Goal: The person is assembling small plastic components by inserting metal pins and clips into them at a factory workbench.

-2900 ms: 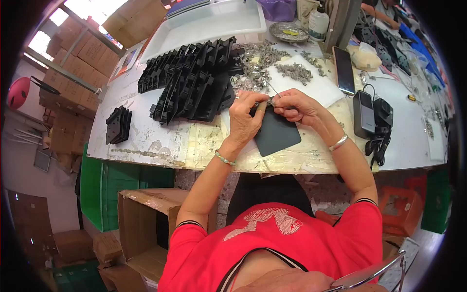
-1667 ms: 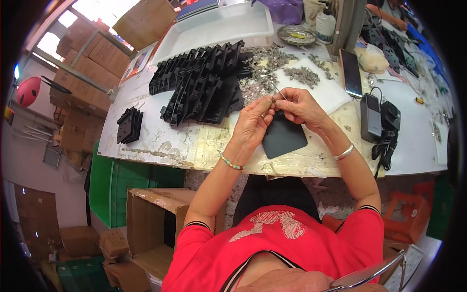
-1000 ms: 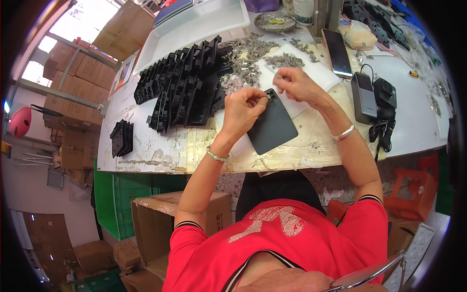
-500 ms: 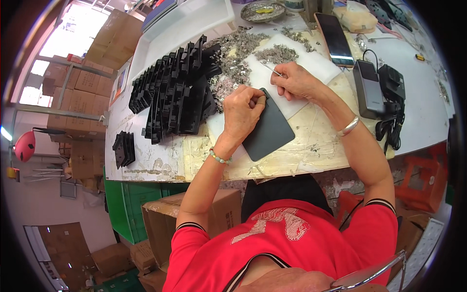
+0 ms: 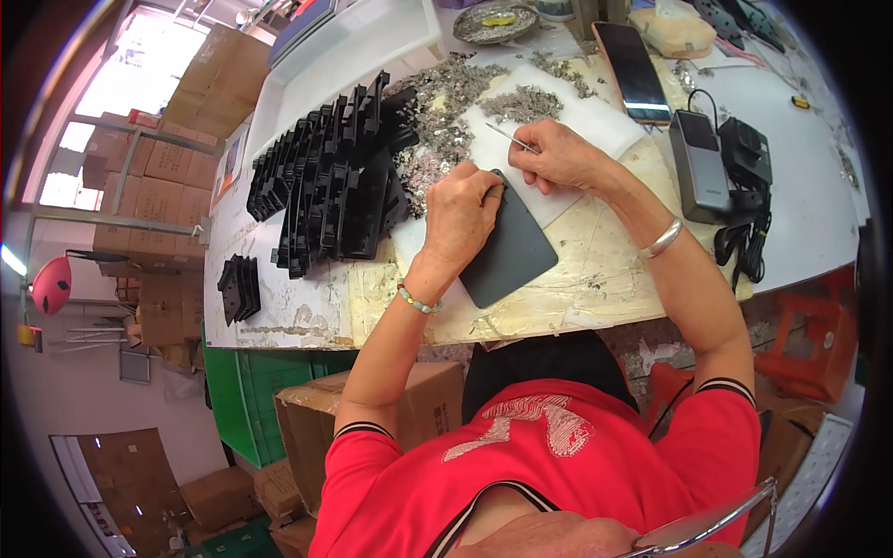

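Panel [image 5: 512, 249] is dk grey, flat, w/ rounded corners, by L fingers [image 5: 485, 182].

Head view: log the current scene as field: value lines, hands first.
left hand: curled at far end of dark flat panel; exact grip hidden
right hand: holding thin metal tool, apart from panel
small metal pieces: spread beyond the hands; one heap on white sheet
black molded parts: rows left of the hands
smaller black stack: farther left
phone: beyond right hand
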Motion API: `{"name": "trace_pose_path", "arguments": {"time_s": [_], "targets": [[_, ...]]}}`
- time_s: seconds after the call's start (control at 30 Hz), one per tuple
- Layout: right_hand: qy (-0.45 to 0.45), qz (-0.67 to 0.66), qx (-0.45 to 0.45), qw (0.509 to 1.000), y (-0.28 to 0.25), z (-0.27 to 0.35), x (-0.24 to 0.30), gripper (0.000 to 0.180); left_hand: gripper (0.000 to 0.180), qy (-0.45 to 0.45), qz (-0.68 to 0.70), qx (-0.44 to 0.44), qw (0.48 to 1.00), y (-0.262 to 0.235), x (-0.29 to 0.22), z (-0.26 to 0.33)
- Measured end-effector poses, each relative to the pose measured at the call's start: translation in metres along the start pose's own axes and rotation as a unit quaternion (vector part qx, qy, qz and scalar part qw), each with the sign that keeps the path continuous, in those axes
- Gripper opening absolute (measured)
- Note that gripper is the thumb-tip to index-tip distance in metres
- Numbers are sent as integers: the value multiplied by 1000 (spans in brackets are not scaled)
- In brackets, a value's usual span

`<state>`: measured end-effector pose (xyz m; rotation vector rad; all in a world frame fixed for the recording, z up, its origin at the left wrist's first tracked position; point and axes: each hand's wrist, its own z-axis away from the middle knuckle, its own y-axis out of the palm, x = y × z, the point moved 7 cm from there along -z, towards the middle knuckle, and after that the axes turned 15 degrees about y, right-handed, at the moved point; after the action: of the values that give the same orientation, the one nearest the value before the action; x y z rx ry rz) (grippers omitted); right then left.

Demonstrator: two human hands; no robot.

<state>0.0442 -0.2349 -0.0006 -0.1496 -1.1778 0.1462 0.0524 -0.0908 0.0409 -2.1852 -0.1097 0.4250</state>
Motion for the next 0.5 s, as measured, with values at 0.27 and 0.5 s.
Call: {"name": "trace_pose_path", "arguments": {"time_s": [0.27, 0.5], "targets": [[-9, 37, 29, 999, 14, 2, 5, 14, 9, -14, 48, -31, 998, -5, 9, 8], [12, 62, -2, 998, 14, 3, 4, 16, 9, -18, 74, -68, 995, -8, 12, 16]]}}
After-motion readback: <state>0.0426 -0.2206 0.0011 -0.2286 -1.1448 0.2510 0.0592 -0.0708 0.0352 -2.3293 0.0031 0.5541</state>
